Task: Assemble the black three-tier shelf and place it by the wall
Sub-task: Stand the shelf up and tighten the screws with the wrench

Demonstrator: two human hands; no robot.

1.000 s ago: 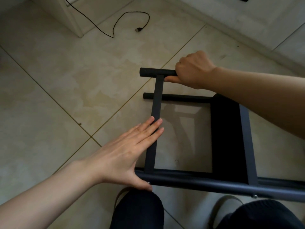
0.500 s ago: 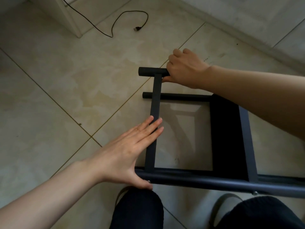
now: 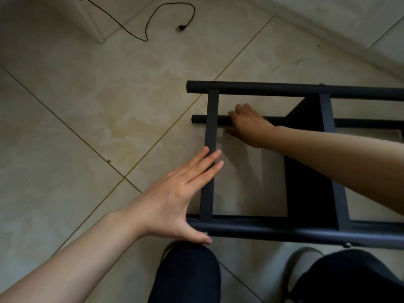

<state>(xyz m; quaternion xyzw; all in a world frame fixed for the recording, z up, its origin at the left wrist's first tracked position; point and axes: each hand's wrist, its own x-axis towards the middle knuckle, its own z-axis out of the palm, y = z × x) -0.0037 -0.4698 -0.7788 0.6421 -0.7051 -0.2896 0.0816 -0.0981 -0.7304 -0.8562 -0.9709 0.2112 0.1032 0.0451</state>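
Observation:
The black shelf frame (image 3: 209, 149) lies on its side on the tiled floor, its round tubes running left to right and flat crossbars joining them. A black shelf panel (image 3: 310, 171) stands inside the frame. My left hand (image 3: 181, 193) lies flat with straight fingers against the left crossbar, its thumb on the near tube (image 3: 284, 230). My right hand (image 3: 249, 125) reaches through the frame and curls round the lower far tube (image 3: 203, 119), beneath the upper far tube (image 3: 262, 88).
A black cable with a plug (image 3: 181, 28) lies on the floor at the back, beside a white furniture corner (image 3: 96, 29). The wall's base (image 3: 328, 29) runs across the back right. My knees in dark trousers (image 3: 185, 276) are just under the frame.
My right hand has let go of the upper far tube and dropped through the frame onto the lower far tube. My left hand has stayed on the crossbar.

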